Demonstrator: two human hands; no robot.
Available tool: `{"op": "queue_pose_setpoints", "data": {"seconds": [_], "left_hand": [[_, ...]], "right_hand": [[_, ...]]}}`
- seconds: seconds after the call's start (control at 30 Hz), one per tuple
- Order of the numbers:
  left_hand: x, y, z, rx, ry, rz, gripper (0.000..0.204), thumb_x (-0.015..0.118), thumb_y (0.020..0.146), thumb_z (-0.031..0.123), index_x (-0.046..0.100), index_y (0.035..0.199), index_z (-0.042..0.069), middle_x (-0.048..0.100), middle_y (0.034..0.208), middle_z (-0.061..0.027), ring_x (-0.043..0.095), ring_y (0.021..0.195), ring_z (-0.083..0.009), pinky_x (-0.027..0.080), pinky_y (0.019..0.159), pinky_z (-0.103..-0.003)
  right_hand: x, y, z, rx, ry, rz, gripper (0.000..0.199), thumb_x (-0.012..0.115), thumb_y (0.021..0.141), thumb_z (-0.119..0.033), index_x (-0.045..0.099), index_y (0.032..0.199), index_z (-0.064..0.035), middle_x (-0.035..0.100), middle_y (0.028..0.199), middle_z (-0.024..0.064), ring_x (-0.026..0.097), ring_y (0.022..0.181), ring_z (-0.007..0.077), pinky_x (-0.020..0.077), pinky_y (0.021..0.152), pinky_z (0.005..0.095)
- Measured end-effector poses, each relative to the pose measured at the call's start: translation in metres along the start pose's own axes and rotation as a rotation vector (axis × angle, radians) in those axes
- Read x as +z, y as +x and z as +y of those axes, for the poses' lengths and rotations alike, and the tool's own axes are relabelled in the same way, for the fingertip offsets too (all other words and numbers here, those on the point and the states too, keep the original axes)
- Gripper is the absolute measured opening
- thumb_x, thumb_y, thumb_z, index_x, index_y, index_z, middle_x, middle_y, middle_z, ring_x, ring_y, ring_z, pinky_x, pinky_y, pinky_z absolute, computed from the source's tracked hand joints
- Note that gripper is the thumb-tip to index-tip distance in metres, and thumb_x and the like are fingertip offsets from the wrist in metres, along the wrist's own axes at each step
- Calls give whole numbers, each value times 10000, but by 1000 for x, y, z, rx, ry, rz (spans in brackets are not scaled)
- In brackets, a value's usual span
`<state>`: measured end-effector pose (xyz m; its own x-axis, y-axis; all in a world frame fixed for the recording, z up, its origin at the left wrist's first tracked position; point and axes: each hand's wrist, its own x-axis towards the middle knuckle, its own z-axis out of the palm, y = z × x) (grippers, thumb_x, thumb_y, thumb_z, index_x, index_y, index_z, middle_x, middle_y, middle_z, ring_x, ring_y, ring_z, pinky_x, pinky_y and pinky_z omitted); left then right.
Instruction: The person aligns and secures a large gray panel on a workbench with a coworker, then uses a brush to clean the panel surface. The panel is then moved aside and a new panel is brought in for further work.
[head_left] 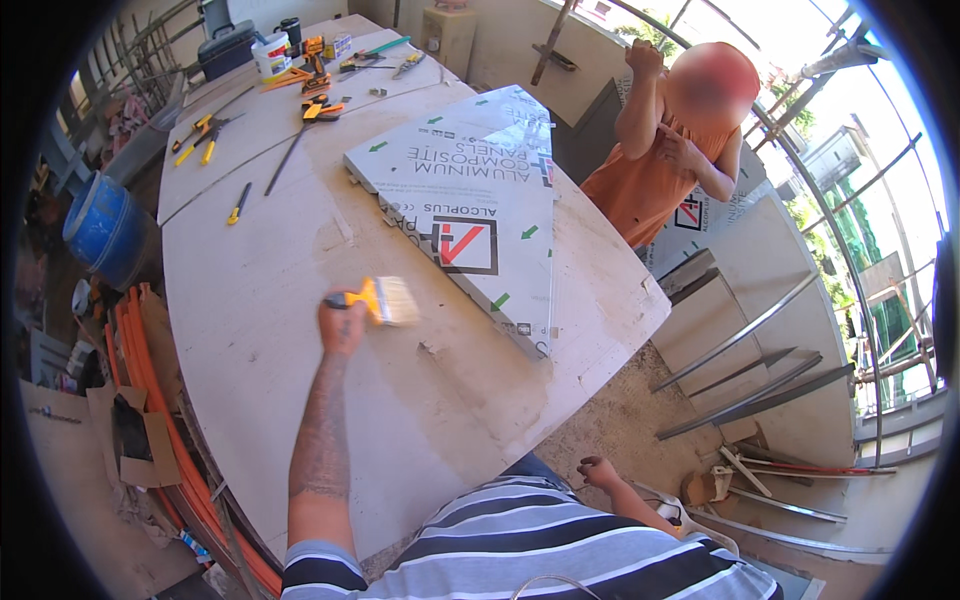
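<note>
Yellow plastic forms the handle of the paintbrush [385, 300], which sits in the left hand [342, 325]. The grip is fully closed around that handle, with the pale bristles pointing to the person's right and blurred. Brush and hand are over the middle of the desk [260, 330], just beside the near edge of the composite panel [470, 205].

The panel lies flat toward the far right edge of the desk. Its white protective film carries green arrows and a red-and-black square mark.

The right hand [598, 470] hangs below the near right edge of the desk, beside the striped shirt. Its grip is loosely curled and has hold of nothing.

At the far end of the desk lie yellow-handled hand tools [205, 135], a white tub [270, 55] and a dark tool case [228, 45]. A blue barrel [100, 225] stands off the left edge, with orange conduit [160, 400] bundled below it.

Another person in an orange shirt [640, 190] stands past the far right corner, both hands raised. Metal profiles [750, 370] lie on the floor to the right.
</note>
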<state>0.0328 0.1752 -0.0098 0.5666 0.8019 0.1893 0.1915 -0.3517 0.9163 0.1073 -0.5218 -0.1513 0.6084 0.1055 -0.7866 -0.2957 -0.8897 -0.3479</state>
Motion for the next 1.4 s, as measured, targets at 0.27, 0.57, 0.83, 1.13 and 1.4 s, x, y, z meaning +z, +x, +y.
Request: {"op": "queue_pose_setpoints", "data": {"seconds": [0.27, 0.57, 0.83, 1.13, 1.4], "left_hand": [[-344, -43, -181, -204, 129, 562, 199, 689, 956, 156, 666, 1064, -9, 697, 949, -104, 665, 869, -187, 560, 795, -368], [-470, -224, -131, -325, 684, 907, 331, 782, 946, 186, 703, 1159, -54, 772, 1027, -190, 750, 925, -329, 600, 867, -429], [-86, -95, 22, -56, -371, 267, 169, 762, 904, 143, 690, 1018, 42, 657, 924, -15, 618, 885, -127, 525, 798, -322], [-105, -87, -27, -136, -4, 333, 193, 689, 801, 208, 684, 894, 40, 685, 814, -95, 663, 788, -224, 546, 760, -397], [-417, -203, -42, -603, 1121, 718, 192, 731, 889, 130, 702, 1067, 64, 753, 1061, -162, 748, 1005, -341, 588, 807, -454]], "right_hand": [[-18, -2, 49, -127, -368, -123, 492, 788, 916, -326, 746, 1318, -47, 797, 1057, 148, 775, 817, 241, 617, 782, 379], [-47, 26, -85, -257, -169, 238, 463, 710, 966, -286, 684, 1354, -33, 786, 1056, 172, 774, 789, 266, 608, 750, 397], [-18, 7, -161, -122, 567, 63, 481, 602, 973, -277, 579, 1421, -106, 740, 1114, 106, 750, 853, 232, 565, 749, 357], [-12, -14, -150, -269, 417, 261, 463, 582, 1038, -358, 571, 1421, -97, 731, 1110, 106, 741, 867, 181, 527, 701, 286], [-2, -33, -211, -102, 619, 113, 624, 659, 982, -389, 475, 1445, -12, 619, 1309, 124, 635, 1141, 273, 535, 842, 390]]}}
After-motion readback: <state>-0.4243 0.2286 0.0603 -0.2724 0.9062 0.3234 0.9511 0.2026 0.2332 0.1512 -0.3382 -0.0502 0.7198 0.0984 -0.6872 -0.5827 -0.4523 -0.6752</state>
